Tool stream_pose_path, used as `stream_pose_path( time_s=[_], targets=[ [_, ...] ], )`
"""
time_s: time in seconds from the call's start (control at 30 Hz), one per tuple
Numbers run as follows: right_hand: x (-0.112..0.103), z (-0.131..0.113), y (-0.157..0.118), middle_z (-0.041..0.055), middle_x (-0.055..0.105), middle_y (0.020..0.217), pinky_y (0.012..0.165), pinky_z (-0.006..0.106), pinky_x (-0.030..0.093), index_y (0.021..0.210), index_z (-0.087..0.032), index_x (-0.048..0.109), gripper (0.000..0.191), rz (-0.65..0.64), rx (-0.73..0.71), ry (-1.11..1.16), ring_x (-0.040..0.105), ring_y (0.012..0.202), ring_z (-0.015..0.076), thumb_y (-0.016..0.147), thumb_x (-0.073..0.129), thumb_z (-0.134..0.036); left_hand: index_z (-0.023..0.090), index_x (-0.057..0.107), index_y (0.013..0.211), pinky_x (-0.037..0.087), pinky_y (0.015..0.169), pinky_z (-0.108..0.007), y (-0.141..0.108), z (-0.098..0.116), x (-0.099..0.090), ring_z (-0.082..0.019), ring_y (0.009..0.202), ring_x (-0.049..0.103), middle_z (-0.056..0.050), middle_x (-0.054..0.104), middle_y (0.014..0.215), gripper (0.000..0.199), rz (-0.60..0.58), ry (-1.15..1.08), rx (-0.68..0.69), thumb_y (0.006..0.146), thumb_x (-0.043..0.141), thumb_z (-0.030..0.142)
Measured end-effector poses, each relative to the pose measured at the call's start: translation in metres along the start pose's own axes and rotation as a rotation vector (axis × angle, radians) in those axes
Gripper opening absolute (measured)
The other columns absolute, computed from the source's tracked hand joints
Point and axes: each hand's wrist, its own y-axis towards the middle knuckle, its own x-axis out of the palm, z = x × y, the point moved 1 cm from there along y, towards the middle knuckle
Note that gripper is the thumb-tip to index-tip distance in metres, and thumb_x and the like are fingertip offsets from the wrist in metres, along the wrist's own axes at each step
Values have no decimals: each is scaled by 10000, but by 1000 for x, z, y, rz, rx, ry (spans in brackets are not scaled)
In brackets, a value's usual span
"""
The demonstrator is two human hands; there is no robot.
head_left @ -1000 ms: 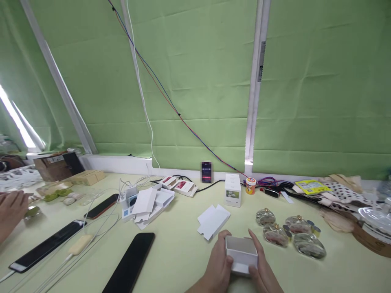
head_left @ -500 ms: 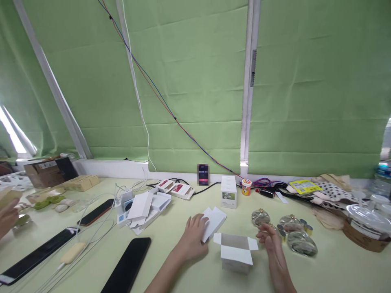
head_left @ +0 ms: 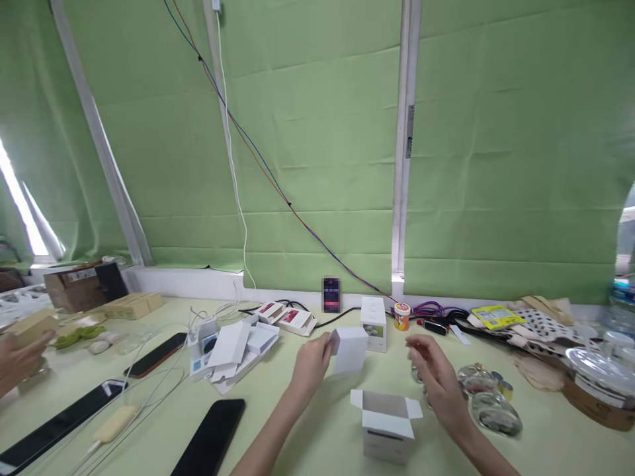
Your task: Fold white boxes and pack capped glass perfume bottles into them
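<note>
green curtains (head_left: 317,132) hang behind a pale table (head_left: 307,453), where several cartons and cables lie toward the back, perhaps to leave free room in front. the left hand (head_left: 311,363) grasps a folded white card (head_left: 350,350) by its left side, thumb and fingers pinched, probably so that its panels stay free in the air. the small white box (head_left: 387,433) stands nearer to the person, between both hands, with its side flaps spread outward, which likely makes its inside easy to reach. the right hand (head_left: 436,377) hangs with loosely bent fingers and nothing visible in them; clear rounded objects (head_left: 496,413) lie beside it, some partly hidden, so i cannot tell whether it touches them.
</note>
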Motion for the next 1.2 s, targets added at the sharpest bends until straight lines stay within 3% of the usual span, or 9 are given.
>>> stream_pose_path(
  time_s=[0.13, 0.27, 0.37, 0.53, 0.73, 0.83, 0.9, 0.97, 1.2],
  targets=[
    [6, -26, 31, 86, 521, 1272, 930, 408, 454, 1277, -266, 433, 416, -276, -119, -226, 500, 1156, 258, 877, 526, -328, 179, 552, 760, 416, 428, -197, 22, 37, -24, -144, 447, 593, 1, 592, 577, 260, 36, -205, 33, 871, 341, 282],
    [17, -37, 30, 109, 252, 1508, 1088, 524, 258, 1473, -269, 70, 1008, -347, -326, -487, 196, 1379, 333, 704, 721, -225, 175, 549, 748, 384, 352, -182, 26, 65, -37, -126, 384, 546, 22, 547, 543, 231, 74, -334, 77, 843, 372, 289],
    [23, -33, 24, 127, 110, 1553, 1093, 568, 205, 1480, -251, -36, 1142, -361, -366, -602, 98, 1400, 369, 656, 753, -212, 176, 563, 733, 365, 340, -173, 19, 79, -38, -111, 372, 511, 34, 518, 527, 243, 56, -485, 115, 843, 404, 323],
    [19, -23, 26, 115, 242, 1511, 1093, 549, 222, 1478, -268, -30, 956, -356, -290, -474, 200, 1386, 326, 777, 618, -215, 165, 612, 798, 376, 360, -152, 8, 89, -39, -90, 458, 504, 11, 538, 663, 230, -160, -619, 209, 855, 421, 280],
    [6, -18, 33, 40, 162, 1556, 1102, 486, 252, 1469, -334, 64, 807, -521, 70, 16, 227, 1390, 279, 851, 582, -377, 174, 662, 993, 487, 521, -192, 10, 79, -50, -142, 727, 566, -63, 566, 989, 288, -264, -762, 242, 829, 557, 387],
    [4, -18, 35, 30, 174, 1554, 1087, 422, 302, 1465, -342, 98, 805, -540, 168, 307, 295, 1365, 259, 843, 605, -411, 284, 480, 1312, 502, 728, -260, 10, 78, -48, -162, 859, 565, -82, 476, 1257, 715, -442, -895, 289, 659, 767, 326],
    [5, -20, 36, 26, 220, 1541, 1078, 390, 319, 1465, -339, 120, 798, -557, 221, 454, 300, 1364, 246, 841, 612, -416, 328, 266, 1428, 488, 724, -272, 9, 81, -42, -137, 797, 564, -96, 483, 1264, 991, -527, -944, 242, 605, 814, 259],
    [5, -20, 36, 26, 260, 1529, 1077, 384, 319, 1468, -334, 131, 797, -574, 256, 547, 290, 1370, 242, 839, 611, -433, 318, 169, 1454, 474, 696, -267, 7, 85, -36, -124, 753, 556, -101, 537, 1197, 1056, -525, -960, 189, 619, 810, 230],
    [5, -21, 34, 51, 255, 1533, 1093, 426, 278, 1472, -321, 139, 835, -605, 253, 577, 287, 1371, 259, 800, 564, -579, 294, 299, 1415, 484, 708, -300, 1, 100, -26, -154, 806, 553, -105, 461, 1317, 909, -306, -914, 165, 650, 786, 361]
  ],
)
